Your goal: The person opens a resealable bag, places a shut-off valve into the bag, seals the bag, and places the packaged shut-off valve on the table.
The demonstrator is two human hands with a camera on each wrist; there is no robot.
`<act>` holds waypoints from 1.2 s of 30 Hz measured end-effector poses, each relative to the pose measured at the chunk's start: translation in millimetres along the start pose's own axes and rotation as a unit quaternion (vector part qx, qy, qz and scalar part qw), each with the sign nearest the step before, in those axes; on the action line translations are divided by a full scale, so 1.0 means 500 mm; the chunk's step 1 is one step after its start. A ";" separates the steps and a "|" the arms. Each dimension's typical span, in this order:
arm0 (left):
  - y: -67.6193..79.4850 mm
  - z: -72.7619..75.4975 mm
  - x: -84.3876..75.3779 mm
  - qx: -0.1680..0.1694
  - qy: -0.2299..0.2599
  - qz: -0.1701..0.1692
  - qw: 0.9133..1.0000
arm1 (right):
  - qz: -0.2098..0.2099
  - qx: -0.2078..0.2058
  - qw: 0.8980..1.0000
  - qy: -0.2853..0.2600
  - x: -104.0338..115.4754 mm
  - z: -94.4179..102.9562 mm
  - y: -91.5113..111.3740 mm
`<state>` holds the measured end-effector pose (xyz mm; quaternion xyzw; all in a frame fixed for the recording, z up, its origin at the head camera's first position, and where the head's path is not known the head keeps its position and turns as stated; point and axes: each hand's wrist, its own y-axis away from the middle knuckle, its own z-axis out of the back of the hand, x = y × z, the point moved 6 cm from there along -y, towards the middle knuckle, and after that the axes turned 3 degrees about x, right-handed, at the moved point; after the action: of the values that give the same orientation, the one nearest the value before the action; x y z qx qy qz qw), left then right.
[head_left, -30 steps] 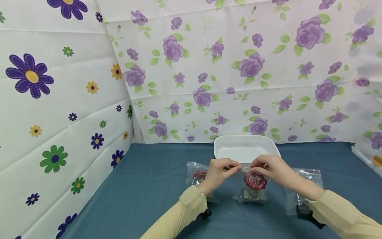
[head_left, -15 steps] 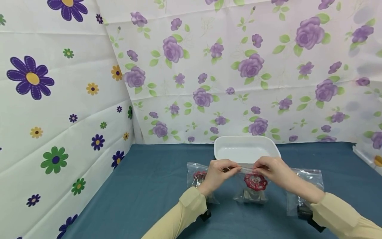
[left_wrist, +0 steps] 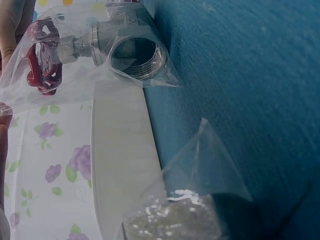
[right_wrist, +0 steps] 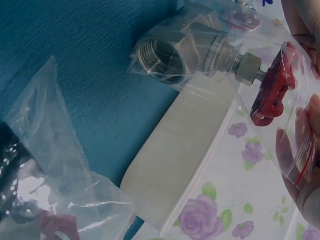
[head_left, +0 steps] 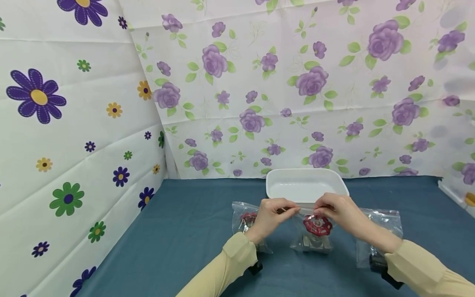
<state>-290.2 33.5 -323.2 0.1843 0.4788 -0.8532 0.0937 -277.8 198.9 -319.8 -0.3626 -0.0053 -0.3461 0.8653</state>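
Note:
A clear zip bag [head_left: 296, 243] stands upright between my hands. Inside it is a metal gate valve [head_left: 315, 242] with a red handwheel [head_left: 318, 225] on top. My left hand [head_left: 271, 216] pinches the left end of the bag's top edge between thumb and fingers. At the right end of that same edge, my right hand [head_left: 342, 212] pinches it too. In the left wrist view the threaded opening of the valve [left_wrist: 107, 42] shows through the plastic. The right wrist view has a red line [right_wrist: 306, 162] on the bag's closure, beside my fingers.
A white tray [head_left: 304, 185] stands behind the bag, near the back wall. Another bagged red-wheeled valve [head_left: 246, 220] is partly hidden by my left hand. To the right, a third clear bag [head_left: 387, 222] lies partly behind my right forearm. Blue cloth [head_left: 178, 231] covers the table.
My right hand's fingers have shifted very slightly to the right along the bag's top edge. The left hand and the bagged valve have stayed nearly still.

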 end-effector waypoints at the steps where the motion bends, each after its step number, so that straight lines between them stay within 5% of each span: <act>1: 0.000 0.000 0.000 0.000 0.001 0.001 1.000 | -0.003 0.004 1.000 -0.006 -0.001 0.000 0.001; 12: 0.001 0.001 -0.006 0.002 0.009 0.007 1.000 | -0.055 0.046 0.997 -0.039 -0.017 0.006 0.020; 27: -0.001 0.001 -0.007 0.003 0.004 -0.002 1.000 | -0.043 0.047 0.997 -0.032 -0.015 0.006 0.017; 36: 0.000 0.001 0.000 0.002 0.008 0.007 1.000 | 0.014 0.014 1.000 0.000 0.000 0.008 0.013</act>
<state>-290.1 33.0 -323.0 0.1943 0.4767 -0.8520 0.0958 -273.1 204.6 -320.9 -0.3500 -0.0050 -0.3344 0.8750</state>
